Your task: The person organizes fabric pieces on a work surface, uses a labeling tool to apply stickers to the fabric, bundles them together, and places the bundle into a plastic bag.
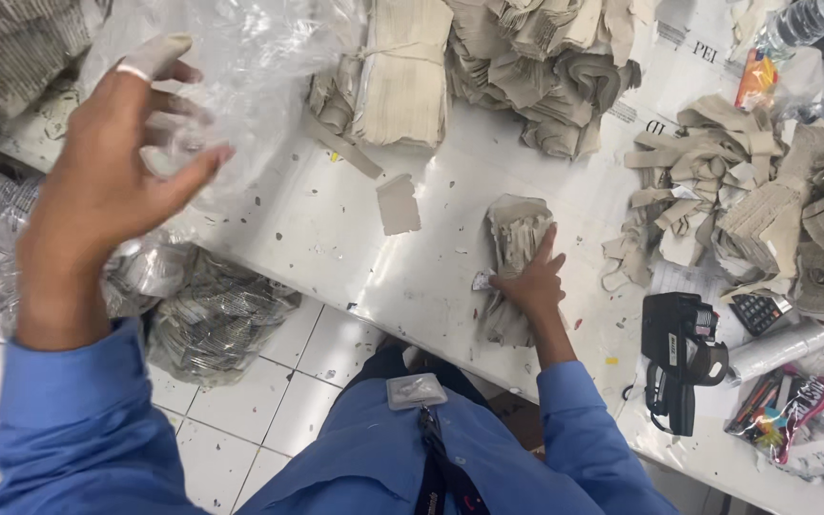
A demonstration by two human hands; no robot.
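Head view, looking down over a white table [355,238].

Left hand [112,181]: raised high at upper left, forearm in a blue sleeve, wrist bent back. Fingers spread and loosely curled, a pale cot on one fingertip. It is at the edge of a clear plastic bag [259,57]; whether the fingers pinch the film or only brush it cannot be told, since the film is see-through and blurred.

Right hand [531,281]: arm stretched forward, palm down, fingers wrapped over a small bundle of beige cloth strips [512,243] that lies on the table near its front edge. The lower part of the bundle is hidden under the hand and wrist.

Nearby: a tied stack of beige pieces [398,72] at top centre; a loose heap of strips [746,191] at right, cut off by the frame; a black handheld labeller [679,358] just right of the right forearm; a single loose beige scrap [398,203] between the hands; bagged goods [212,319] on the tiled floor, contents hard to make out.
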